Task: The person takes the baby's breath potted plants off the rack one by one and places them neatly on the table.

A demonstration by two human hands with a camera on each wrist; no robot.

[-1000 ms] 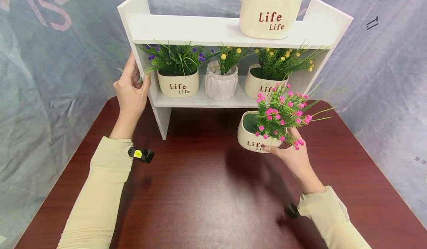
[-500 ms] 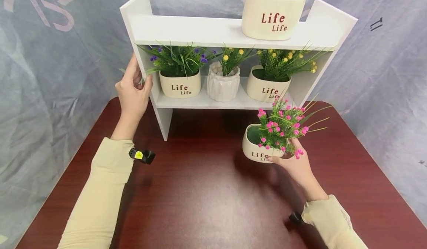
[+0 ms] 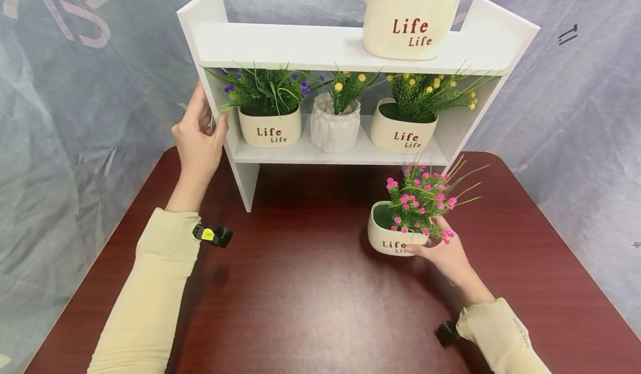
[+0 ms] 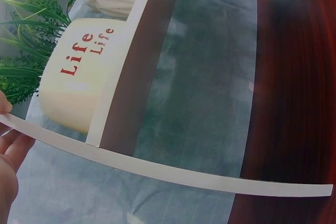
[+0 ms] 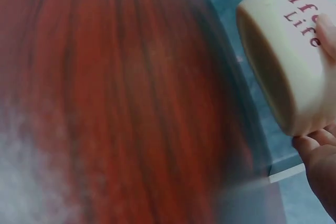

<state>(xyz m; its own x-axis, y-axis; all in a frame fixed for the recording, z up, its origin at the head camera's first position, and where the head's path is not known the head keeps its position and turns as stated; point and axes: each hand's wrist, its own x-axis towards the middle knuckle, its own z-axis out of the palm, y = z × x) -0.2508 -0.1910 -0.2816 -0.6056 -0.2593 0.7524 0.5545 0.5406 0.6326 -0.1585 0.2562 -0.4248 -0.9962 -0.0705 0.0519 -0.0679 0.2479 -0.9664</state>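
Observation:
My right hand (image 3: 443,254) grips the right end of a cream flowerpot (image 3: 388,237) with pink flowers, thumb across the front by the "Life" lettering. In the right wrist view the same flowerpot (image 5: 291,61) is held above the table, its underside showing. My left hand (image 3: 197,140) holds the left side panel of a white two-tier shelf (image 3: 310,44), thumb inside and fingers outside. In the left wrist view, the left hand (image 4: 8,171) shows at the panel's edge. Close by the thumb stands a cream pot with purple flowers (image 3: 270,129).
On the lower tier are also a white ribbed pot (image 3: 335,126) and a cream pot with yellow flowers (image 3: 403,132). A larger cream pot (image 3: 410,23) stands on the top tier, right side. The shelf rests on a dark red wooden table (image 3: 300,285), with grey cloth (image 3: 90,118) around it.
The right hand has moved the pink-flowered pot down and toward me, away from the shelf. The left hand keeps its hold on the side panel.

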